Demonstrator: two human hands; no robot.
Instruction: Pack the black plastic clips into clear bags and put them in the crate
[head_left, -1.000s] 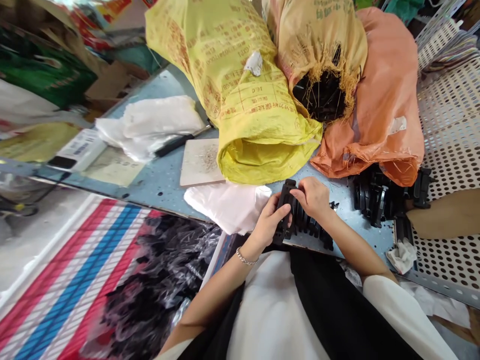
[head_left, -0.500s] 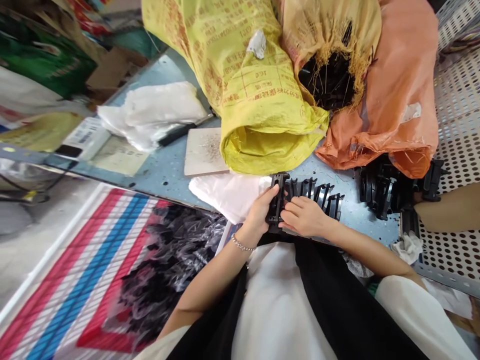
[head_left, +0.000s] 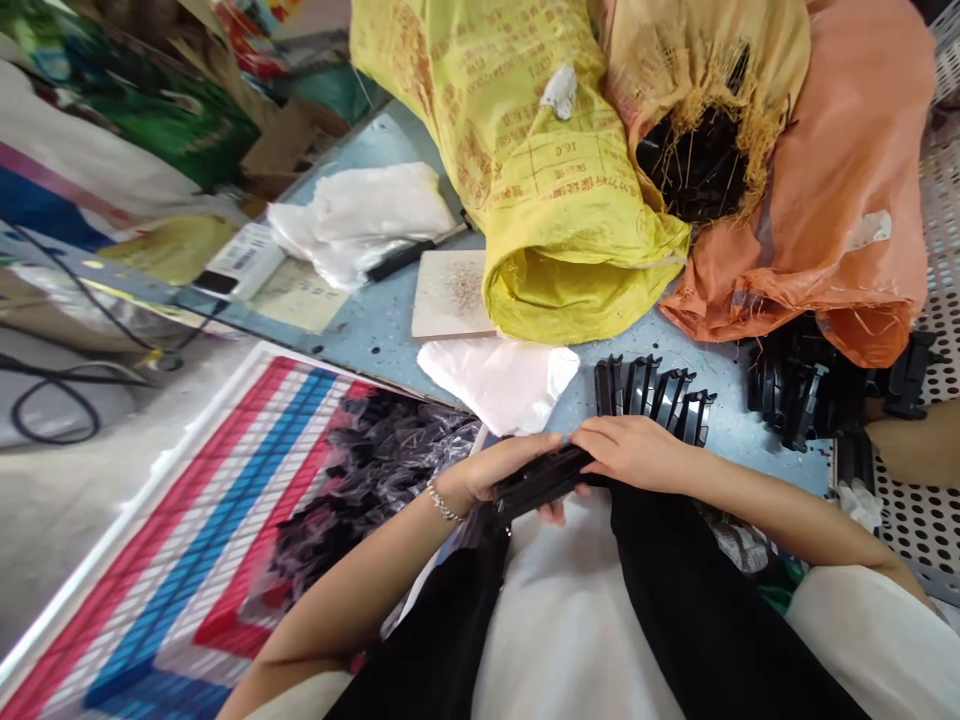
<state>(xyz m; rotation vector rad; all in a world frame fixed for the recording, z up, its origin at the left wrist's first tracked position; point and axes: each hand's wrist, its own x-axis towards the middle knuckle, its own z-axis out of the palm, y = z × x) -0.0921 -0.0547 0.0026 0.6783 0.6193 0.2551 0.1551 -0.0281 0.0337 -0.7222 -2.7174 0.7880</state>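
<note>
A black plastic part [head_left: 541, 482], long and narrow, is held between both hands just off the table's front edge, in front of my body. My left hand [head_left: 504, 466] wraps round its left end, with fingertips showing beneath it. At the other end, my right hand [head_left: 626, 452] grips from above. Beyond the right hand, several similar black plastic parts [head_left: 652, 388] stand in a row on the blue table [head_left: 360, 335]. White plastic bags [head_left: 504, 382] lie flat at the left of that row.
A yellow sack [head_left: 577, 270] and an orange sack [head_left: 847, 240] lie across the back; a torn tan sack [head_left: 697, 50] shows black parts inside. More black parts [head_left: 802, 385] sit at right, near another person's arm [head_left: 915, 445]. Below left, a striped bin [head_left: 217, 500] contains bagged black pieces.
Both hands have drawn the black part off the table toward my body and turned it from upright to nearly level. The view has swung left.
</note>
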